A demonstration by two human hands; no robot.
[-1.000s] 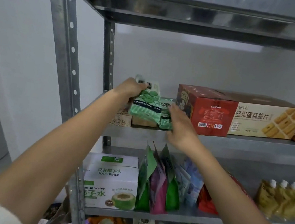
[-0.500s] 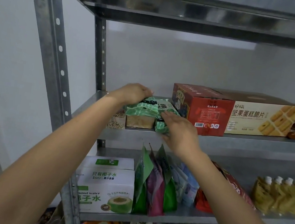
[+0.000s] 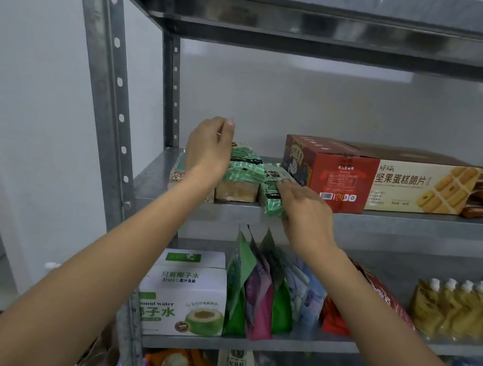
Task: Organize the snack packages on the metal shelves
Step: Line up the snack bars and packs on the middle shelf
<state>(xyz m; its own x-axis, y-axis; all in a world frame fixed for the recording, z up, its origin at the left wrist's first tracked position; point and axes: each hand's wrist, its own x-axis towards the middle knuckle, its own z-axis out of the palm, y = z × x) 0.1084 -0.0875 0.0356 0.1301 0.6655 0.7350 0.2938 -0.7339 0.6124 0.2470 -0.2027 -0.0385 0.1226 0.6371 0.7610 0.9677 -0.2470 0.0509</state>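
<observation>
Under and just right of the left hand [image 3: 209, 148], the first green pack [image 3: 245, 164] now lies flat on the metal shelf [image 3: 398, 228] atop a tan block [image 3: 236, 190]. A second ago it was held tilted. That hand has lifted off, fingers loosely curled on nothing, so this pack looks placed. The right hand [image 3: 304, 212] clamps its fingers round the second green pack [image 3: 273, 187], squaring it alongside. The left palm hides the pack's far edge, and the print is too blurred to read.
</observation>
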